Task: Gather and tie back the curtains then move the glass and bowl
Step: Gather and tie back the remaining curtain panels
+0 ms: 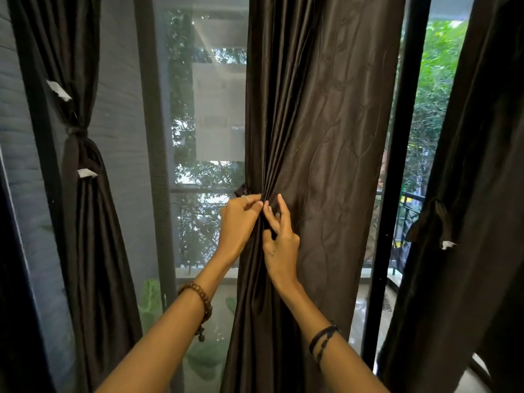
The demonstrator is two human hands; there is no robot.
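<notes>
My left hand point(239, 222) pinches the gathered folds of the middle curtain point(326, 137); just beside it, my right hand point(279, 239) pinches the same bunch, forefinger raised.

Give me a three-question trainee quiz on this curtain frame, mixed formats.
1. True or false: the left dark brown satin curtain is already tied back.
2. Which hand wears the brown wooden bead bracelet? A) left B) right
3. Fill in: both hands work on the ___ dark brown curtain panel.

Key
1. True; a knot cinches it near mid-height.
2. A; the left hand wears it and pinches folds of the middle dark brown curtain panel, while the right hand has a black cord wristband.
3. middle
</notes>
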